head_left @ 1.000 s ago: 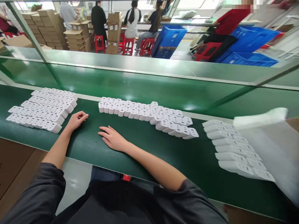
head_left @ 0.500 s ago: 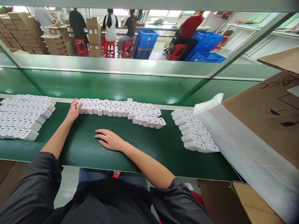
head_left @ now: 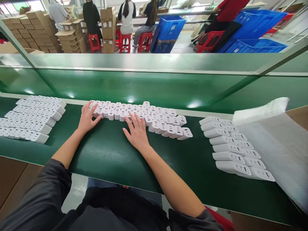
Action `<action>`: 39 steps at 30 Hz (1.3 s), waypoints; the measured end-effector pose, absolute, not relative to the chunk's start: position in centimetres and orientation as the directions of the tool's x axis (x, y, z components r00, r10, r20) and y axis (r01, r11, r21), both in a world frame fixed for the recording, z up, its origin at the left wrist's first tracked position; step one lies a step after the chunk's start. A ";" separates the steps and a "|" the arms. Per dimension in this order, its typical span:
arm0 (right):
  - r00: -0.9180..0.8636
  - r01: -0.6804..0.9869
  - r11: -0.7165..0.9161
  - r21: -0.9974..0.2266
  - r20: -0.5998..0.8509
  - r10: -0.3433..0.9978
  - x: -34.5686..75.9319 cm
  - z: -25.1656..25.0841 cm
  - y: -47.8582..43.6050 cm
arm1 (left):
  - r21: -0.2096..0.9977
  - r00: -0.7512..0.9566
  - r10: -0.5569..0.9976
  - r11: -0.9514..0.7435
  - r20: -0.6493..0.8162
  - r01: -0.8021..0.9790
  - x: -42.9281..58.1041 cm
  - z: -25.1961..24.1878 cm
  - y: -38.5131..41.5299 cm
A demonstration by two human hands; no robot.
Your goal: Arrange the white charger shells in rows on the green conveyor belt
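Observation:
White plug-like blocks with small slots stand packed in a long middle group on the green work surface. At that group's left end, my left hand has its fingers spread over the blocks, holding none. My right hand is open too, its fingertips at the front edge of the group near its middle. A larger block of the same white pieces stands at the far left. On the right, two slanting columns of white pieces lean over beside a white foam sheet.
A raised green ledge with a metal frame runs behind the work surface. Cardboard shows at the right edge. Beyond are stacked cartons, blue crates, red stools and several seated people.
My right hand has moved forward and right to the middle group. My left hand has spread its fingers more over the group's left end. The view has shifted.

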State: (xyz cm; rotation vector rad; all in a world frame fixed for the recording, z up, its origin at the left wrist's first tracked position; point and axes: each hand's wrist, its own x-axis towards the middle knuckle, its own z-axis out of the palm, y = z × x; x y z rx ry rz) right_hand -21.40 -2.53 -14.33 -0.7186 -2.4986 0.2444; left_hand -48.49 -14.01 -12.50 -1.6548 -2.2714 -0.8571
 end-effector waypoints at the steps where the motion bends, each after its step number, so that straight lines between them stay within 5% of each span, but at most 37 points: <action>1: -0.716 0.459 0.837 -0.299 0.433 0.547 -21.5 -14.5 -2.4 | 0.268 -0.301 0.835 0.193 0.460 0.944 -48.0 -12.4 -14.0; 6: -0.734 0.495 0.817 -0.295 0.361 0.575 -21.6 -14.9 -1.9 | 0.122 -0.212 0.935 0.184 0.283 0.975 -46.5 -12.4 -13.8; 13: -0.739 0.518 0.822 -0.238 0.359 0.570 -21.6 -14.6 -1.9 | 0.105 -0.196 0.967 0.180 0.165 0.978 -46.6 -11.6 -14.2; 24: -0.808 0.436 0.893 -0.112 0.389 0.443 -18.8 -11.6 -2.5 | 0.064 -0.090 0.972 0.106 -0.219 0.992 -45.4 -7.1 -17.4; 29: -0.817 0.402 0.907 -0.125 0.399 0.417 -18.4 -10.9 -2.9 | 0.146 0.010 0.978 0.021 -0.208 0.989 -45.4 -6.6 -18.3; 39: -0.875 0.336 0.939 -0.077 0.342 0.342 -19.2 -12.8 -2.9 | 0.335 -0.022 0.999 0.008 0.039 0.942 -47.5 -8.3 -16.1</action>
